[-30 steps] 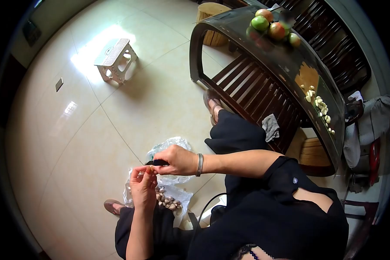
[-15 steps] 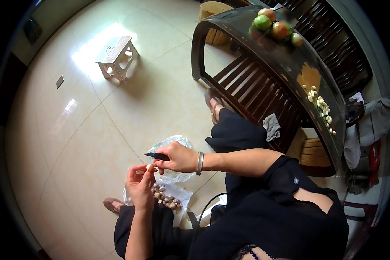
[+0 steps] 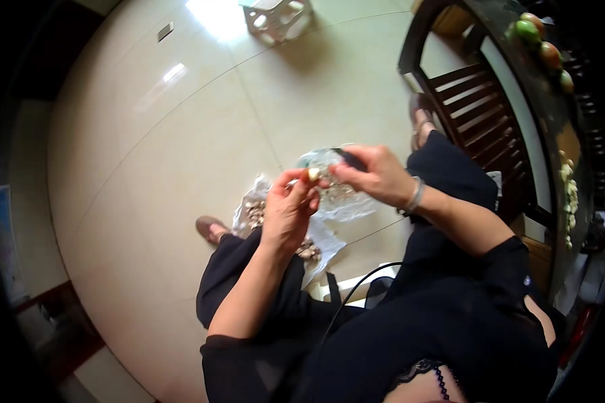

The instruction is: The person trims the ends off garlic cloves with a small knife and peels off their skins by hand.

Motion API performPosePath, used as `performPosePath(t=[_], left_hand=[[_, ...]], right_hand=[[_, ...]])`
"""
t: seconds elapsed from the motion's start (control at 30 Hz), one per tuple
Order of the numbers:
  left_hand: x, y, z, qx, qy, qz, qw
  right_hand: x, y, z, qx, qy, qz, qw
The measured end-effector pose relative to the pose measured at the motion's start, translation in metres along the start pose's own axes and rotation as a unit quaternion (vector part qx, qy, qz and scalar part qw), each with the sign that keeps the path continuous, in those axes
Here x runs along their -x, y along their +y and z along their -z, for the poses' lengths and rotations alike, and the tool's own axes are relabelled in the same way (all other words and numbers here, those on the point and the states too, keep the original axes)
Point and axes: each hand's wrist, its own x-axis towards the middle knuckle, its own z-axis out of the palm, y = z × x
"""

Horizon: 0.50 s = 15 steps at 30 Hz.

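My left hand (image 3: pixel 288 211) pinches a pale garlic clove (image 3: pixel 314 174) between thumb and fingertips. Just right of it, my right hand (image 3: pixel 383 176) is closed around the black handle of a small knife (image 3: pixel 351 160); its blade is blurred and hard to make out. A small gap separates the right fingers from the clove. Below both hands, a clear plastic bag (image 3: pixel 353 205) with bits of skin lies on the floor. Unpeeled garlic (image 3: pixel 255 212) rests on a white plastic bag (image 3: pixel 329 243), partly hidden by my left wrist.
On the right stands a dark table (image 3: pixel 543 114) bearing tomatoes (image 3: pixel 550 55) and a row of peeled garlic cloves (image 3: pixel 570 195). A plastic step stool (image 3: pixel 275 21) stands on the tiled floor at the top, and a phone-like flat object (image 3: pixel 165 31) lies left of it.
The view has swung, so the floor, stool and table appear shifted. My right hand with the knife has moved away from the clove, while my left hand still holds the clove.
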Motion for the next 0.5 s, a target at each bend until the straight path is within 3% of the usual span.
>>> performPosePath(t=[0.13,0.2,0.37,0.43,0.5], left_hand=[[0.001,0.007,-0.001,-0.011,-0.018,0.001,1.000],[0.002,0.007,-0.004,-0.010,-0.021,-0.004,1.000],[0.002,0.008,0.000,-0.014,-0.020,0.002,1.000],[0.003,0.009,-0.002,-0.006,-0.036,0.006,0.999],[0.006,0.009,-0.011,0.036,0.007,0.025,0.999]], right_hand=[[-0.001,-0.002,0.000,0.040,-0.034,0.025,0.998],[0.001,-0.003,-0.004,-0.010,-0.010,0.088,0.996],[0.001,0.004,-0.004,-0.047,-0.052,0.065,0.995],[0.002,0.002,-0.007,-0.035,-0.006,0.109,0.993],[0.002,0.000,-0.008,-0.037,-0.007,0.109,0.993]])
